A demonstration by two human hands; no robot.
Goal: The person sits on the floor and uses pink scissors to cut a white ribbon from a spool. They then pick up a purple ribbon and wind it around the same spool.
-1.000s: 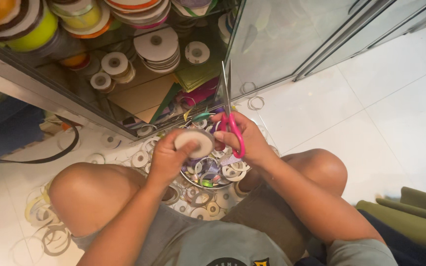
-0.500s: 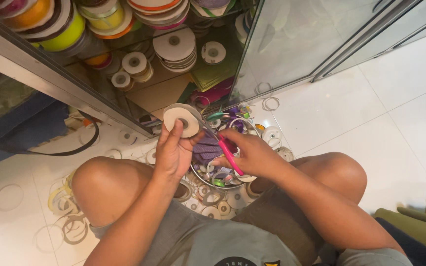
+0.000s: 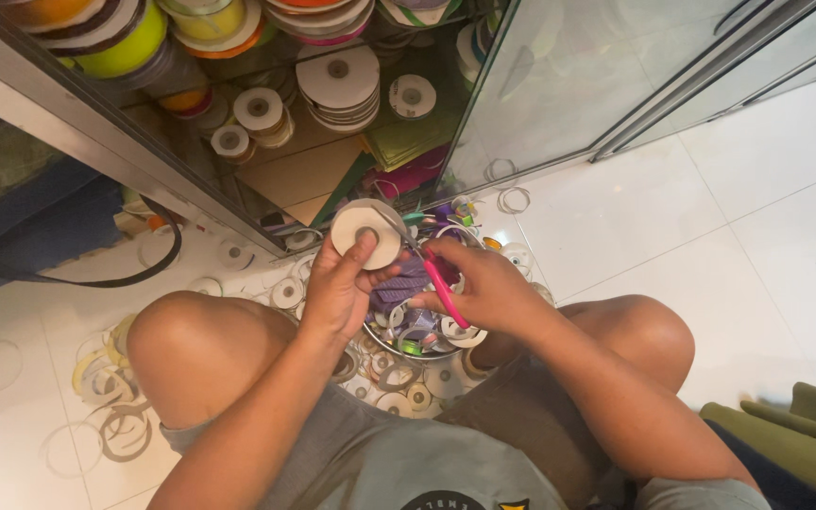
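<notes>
A white ribbon spool (image 3: 366, 234) is being gripped by the left hand (image 3: 340, 288), with the thumb pressed near the spool's centre hole and the fingers curled behind its flat face. The spool is being held upright above the knees, in front of the open cabinet. Pink-handled scissors (image 3: 438, 281) are being grasped by the right hand (image 3: 485, 288), whose fingers are closed around the handles; the blades are being pointed up toward the spool's right edge, and whether they are touching it cannot be told.

Just beneath both hands, a round metal bowl (image 3: 417, 351) is being kept between the bare knees, filled with loose ribbon scraps and small rings, a purple strip among them. Around the bowl, empty cardboard rings (image 3: 110, 416) and flat spool ends are being left scattered over the white tiled floor (image 3: 672, 198).

Farther out, stacks of white spools (image 3: 337, 85) and coloured ribbon rolls (image 3: 125, 47) are being stored on the shelves behind a glass cabinet door (image 3: 569, 76), which is standing open to the right. A green cushion edge (image 3: 805, 434) is showing at the lower right corner.
</notes>
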